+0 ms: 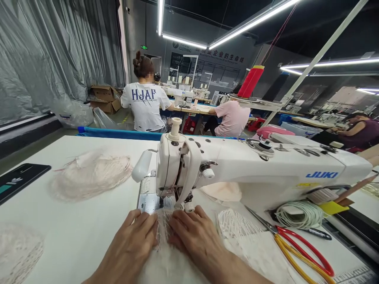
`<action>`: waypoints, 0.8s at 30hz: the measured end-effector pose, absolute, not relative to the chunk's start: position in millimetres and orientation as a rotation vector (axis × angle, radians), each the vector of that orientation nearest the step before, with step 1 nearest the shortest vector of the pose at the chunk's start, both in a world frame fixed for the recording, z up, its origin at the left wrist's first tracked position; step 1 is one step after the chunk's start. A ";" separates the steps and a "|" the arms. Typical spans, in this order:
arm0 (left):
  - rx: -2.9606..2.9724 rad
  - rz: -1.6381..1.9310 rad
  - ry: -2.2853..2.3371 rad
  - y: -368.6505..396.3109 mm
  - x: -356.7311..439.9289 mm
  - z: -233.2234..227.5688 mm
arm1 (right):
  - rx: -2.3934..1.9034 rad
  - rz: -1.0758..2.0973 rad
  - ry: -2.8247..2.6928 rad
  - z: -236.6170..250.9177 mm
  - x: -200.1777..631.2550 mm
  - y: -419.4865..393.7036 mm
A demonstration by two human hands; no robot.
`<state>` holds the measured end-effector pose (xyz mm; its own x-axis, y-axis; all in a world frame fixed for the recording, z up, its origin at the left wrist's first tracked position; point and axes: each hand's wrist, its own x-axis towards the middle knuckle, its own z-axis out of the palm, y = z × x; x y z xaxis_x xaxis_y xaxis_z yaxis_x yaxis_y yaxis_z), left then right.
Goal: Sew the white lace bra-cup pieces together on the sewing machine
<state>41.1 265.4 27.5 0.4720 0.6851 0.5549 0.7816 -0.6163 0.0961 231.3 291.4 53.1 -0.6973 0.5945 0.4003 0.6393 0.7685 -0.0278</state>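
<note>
A white sewing machine [237, 165] marked JUKI stands in front of me. White lace fabric [163, 227] runs under its needle area, though the needle and presser foot are partly hidden. My left hand [133, 236] holds the left edge of the lace with bent fingers, beside the metal plate [146, 201]. From the right, my right hand [195, 232] presses and pinches the same lace close to the presser foot. More lace [237, 225] lies right of my right hand, and its lower part spreads toward the table's front edge.
Scissors [276, 230] with red and yellow handles lie at right, near a coil of pale cord [299, 215]. Pale lace piles [94, 173] and a phone [23, 177] are at left. A red thread cone [250, 83] stands behind. Co-workers [145, 102] sit farther back.
</note>
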 end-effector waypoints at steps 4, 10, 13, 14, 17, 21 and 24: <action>-2.634 -0.902 -1.331 288.7 36.4 32.1 | -1.020 -0.214 -2.552 52.1 230.7 308.0; -2.691 -0.848 -1.401 297.2 32.0 45.2 | -1.036 -0.143 -2.619 52.3 234.0 310.9; -2.703 -0.858 -1.354 281.4 33.2 50.1 | -0.932 -0.055 -2.633 55.0 239.2 302.5; -2.728 -0.876 -1.324 274.1 33.6 50.6 | -0.871 -0.021 -2.631 56.3 240.9 298.8; -2.812 -0.961 -1.265 253.5 34.2 47.7 | -0.705 0.081 -2.649 59.5 243.9 288.5; -2.771 -0.994 -1.268 243.2 35.8 41.1 | -0.645 0.091 -2.686 60.1 242.2 282.3; -2.726 -1.010 -1.198 245.1 39.7 42.2 | -0.665 0.056 -2.713 58.4 239.9 281.3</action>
